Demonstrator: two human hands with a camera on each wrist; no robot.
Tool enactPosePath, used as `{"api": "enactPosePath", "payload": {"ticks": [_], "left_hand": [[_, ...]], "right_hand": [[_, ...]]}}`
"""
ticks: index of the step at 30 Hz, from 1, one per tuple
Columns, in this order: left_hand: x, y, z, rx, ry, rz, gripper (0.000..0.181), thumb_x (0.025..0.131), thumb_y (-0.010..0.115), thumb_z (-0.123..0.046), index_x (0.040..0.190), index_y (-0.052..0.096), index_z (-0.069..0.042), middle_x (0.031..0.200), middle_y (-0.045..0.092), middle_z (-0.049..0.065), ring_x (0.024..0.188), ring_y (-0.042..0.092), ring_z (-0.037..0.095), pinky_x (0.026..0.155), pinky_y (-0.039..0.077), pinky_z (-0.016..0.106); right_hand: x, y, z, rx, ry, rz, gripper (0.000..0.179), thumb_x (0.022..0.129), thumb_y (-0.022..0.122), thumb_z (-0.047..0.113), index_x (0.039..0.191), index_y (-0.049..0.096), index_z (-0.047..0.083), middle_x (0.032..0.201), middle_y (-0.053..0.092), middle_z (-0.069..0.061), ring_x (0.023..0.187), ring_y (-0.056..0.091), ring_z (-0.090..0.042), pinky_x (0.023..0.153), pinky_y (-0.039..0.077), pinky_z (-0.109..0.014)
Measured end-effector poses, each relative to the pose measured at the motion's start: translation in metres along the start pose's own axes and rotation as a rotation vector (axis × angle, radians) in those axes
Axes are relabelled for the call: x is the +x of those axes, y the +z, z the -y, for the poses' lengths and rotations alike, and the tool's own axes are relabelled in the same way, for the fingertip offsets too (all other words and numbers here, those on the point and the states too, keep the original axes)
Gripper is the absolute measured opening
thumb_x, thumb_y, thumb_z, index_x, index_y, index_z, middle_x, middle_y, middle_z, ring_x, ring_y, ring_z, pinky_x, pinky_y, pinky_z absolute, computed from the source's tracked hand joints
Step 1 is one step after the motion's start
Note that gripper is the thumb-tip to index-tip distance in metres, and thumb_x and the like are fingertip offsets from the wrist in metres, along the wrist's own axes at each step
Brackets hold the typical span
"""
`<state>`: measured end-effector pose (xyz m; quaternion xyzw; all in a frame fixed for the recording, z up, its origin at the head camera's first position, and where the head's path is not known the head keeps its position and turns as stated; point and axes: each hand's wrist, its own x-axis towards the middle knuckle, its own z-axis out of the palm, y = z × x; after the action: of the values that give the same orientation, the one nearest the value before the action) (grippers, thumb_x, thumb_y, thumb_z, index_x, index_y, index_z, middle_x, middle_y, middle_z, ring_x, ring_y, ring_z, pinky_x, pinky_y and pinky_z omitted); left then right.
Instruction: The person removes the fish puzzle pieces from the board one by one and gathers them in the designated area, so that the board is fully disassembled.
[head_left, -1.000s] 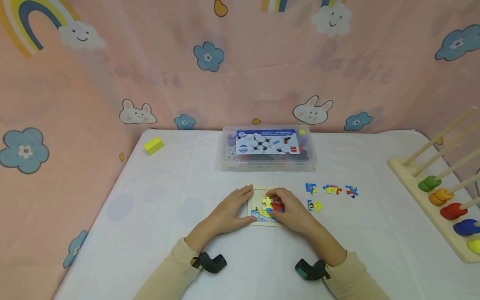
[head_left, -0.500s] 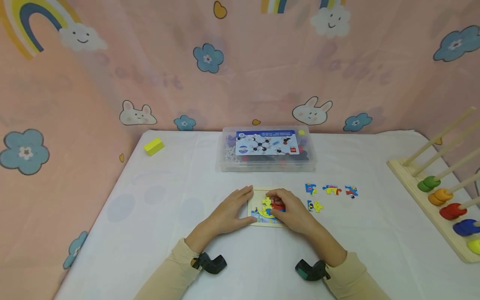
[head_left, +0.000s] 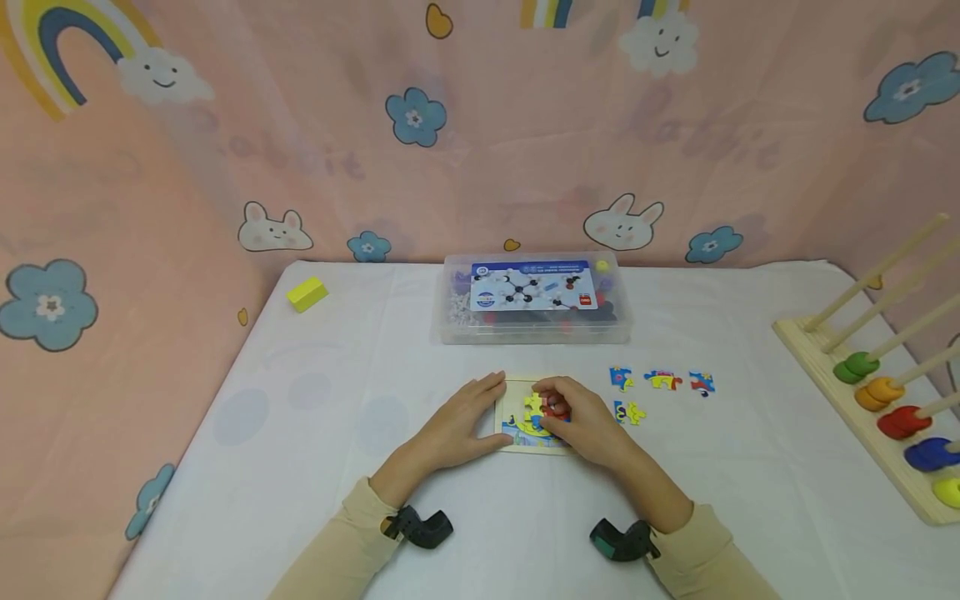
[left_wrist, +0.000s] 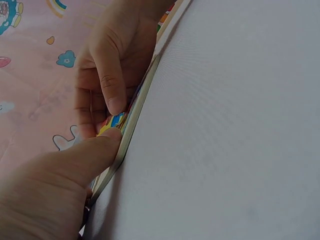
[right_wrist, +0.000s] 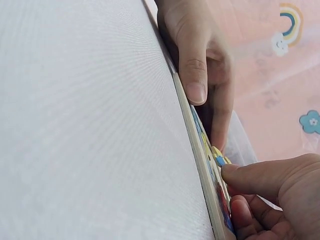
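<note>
A small wooden puzzle board (head_left: 519, 384) lies flat on the white tablecloth, with part of a coloured picture filled in. My left hand (head_left: 459, 423) rests at its left side, thumb on the lower left corner and fingers along the upper left. Over the right part of the board, my right hand (head_left: 588, 421) pinches a yellow and blue puzzle piece (right_wrist: 220, 158) against the picture, its fingers hiding some of the red area. Right of the board lie several loose puzzle pieces (head_left: 663, 380), among them a blue and yellow one (head_left: 621, 377).
Behind the board stands a clear plastic box (head_left: 534, 327) with a molecule picture on its lid. A yellow block (head_left: 307, 294) sits at the far left. To the right is a wooden peg rack (head_left: 862, 417) with coloured discs. A pink patterned cloth (head_left: 510, 150) hangs behind the table.
Both hands keep their places on the board. The right thumb and fingers have shifted only very slightly at the piece.
</note>
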<state>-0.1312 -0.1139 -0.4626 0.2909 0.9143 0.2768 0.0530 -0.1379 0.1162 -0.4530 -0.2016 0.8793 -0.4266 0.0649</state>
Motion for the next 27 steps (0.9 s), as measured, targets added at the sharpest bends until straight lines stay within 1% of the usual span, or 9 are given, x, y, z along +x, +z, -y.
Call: {"api": "enactPosePath", "payload": {"ticks": [4, 9, 14, 17, 21, 23, 25, 27], "left_hand": [[0.000, 0.000, 0.000, 0.002, 0.000, -0.004, 0.077, 0.086, 0.068, -0.039, 0.145, 0.036, 0.000, 0.155, 0.029, 0.009, 0.143, 0.026, 0.021, 0.120, 0.020, 0.037], [-0.001, 0.001, 0.000, 0.002, -0.005, -0.003, 0.077, 0.086, 0.067, -0.039, 0.145, 0.035, -0.001, 0.155, 0.029, 0.009, 0.143, 0.026, 0.021, 0.120, 0.021, 0.037], [0.000, 0.002, 0.001, 0.009, 0.000, -0.005, 0.077, 0.086, 0.067, -0.040, 0.145, 0.036, -0.001, 0.155, 0.029, 0.008, 0.143, 0.026, 0.021, 0.120, 0.020, 0.037], [0.000, 0.003, 0.002, 0.013, 0.010, -0.011, 0.077, 0.086, 0.067, -0.041, 0.145, 0.036, -0.001, 0.155, 0.029, 0.008, 0.143, 0.026, 0.021, 0.120, 0.021, 0.037], [0.000, 0.003, 0.003, 0.015, 0.007, -0.010, 0.078, 0.086, 0.067, -0.041, 0.145, 0.036, -0.001, 0.155, 0.029, 0.008, 0.144, 0.025, 0.021, 0.120, 0.021, 0.037], [0.000, 0.002, 0.002, 0.013, 0.003, -0.006, 0.078, 0.086, 0.067, -0.040, 0.145, 0.035, 0.000, 0.155, 0.028, 0.008, 0.144, 0.025, 0.021, 0.120, 0.020, 0.037], [0.000, 0.001, 0.001, 0.013, -0.002, 0.000, 0.078, 0.086, 0.067, -0.040, 0.145, 0.035, 0.000, 0.155, 0.028, 0.008, 0.144, 0.024, 0.021, 0.120, 0.020, 0.037], [0.000, 0.001, 0.001, 0.011, -0.001, 0.001, 0.079, 0.086, 0.068, -0.040, 0.145, 0.035, 0.000, 0.155, 0.028, 0.008, 0.144, 0.025, 0.021, 0.120, 0.020, 0.037]], "right_hand": [[0.000, 0.000, 0.000, -0.005, 0.005, -0.004, 0.038, 0.084, 0.068, 0.006, 0.121, 0.058, 0.006, 0.103, 0.059, -0.003, 0.088, 0.051, -0.013, 0.076, 0.049, -0.025], [-0.001, -0.001, 0.003, 0.004, -0.002, -0.012, 0.039, 0.084, 0.069, 0.005, 0.121, 0.058, 0.006, 0.101, 0.059, -0.003, 0.084, 0.050, -0.013, 0.072, 0.047, -0.022], [-0.002, -0.005, 0.007, 0.016, -0.003, 0.003, 0.039, 0.085, 0.068, 0.006, 0.122, 0.058, 0.007, 0.099, 0.058, -0.002, 0.082, 0.050, -0.013, 0.069, 0.048, -0.019], [-0.004, -0.011, 0.008, 0.019, 0.004, 0.022, 0.039, 0.085, 0.068, 0.006, 0.123, 0.058, 0.007, 0.101, 0.060, -0.002, 0.085, 0.053, -0.013, 0.072, 0.050, -0.020], [-0.010, -0.022, 0.004, 0.008, 0.026, 0.039, 0.039, 0.087, 0.066, 0.006, 0.124, 0.058, 0.007, 0.107, 0.061, -0.001, 0.094, 0.055, -0.015, 0.083, 0.053, -0.028], [-0.014, -0.029, 0.001, -0.003, 0.042, 0.032, 0.039, 0.088, 0.066, 0.008, 0.125, 0.058, 0.008, 0.109, 0.060, -0.001, 0.097, 0.054, -0.016, 0.086, 0.054, -0.032], [-0.019, -0.037, -0.003, -0.021, 0.062, 0.024, 0.039, 0.088, 0.066, 0.010, 0.126, 0.058, 0.009, 0.112, 0.060, -0.002, 0.099, 0.054, -0.017, 0.088, 0.054, -0.034], [-0.023, -0.045, -0.007, -0.045, 0.078, 0.011, 0.039, 0.088, 0.065, 0.010, 0.127, 0.058, 0.010, 0.113, 0.060, -0.003, 0.098, 0.053, -0.017, 0.086, 0.054, -0.031]]}}
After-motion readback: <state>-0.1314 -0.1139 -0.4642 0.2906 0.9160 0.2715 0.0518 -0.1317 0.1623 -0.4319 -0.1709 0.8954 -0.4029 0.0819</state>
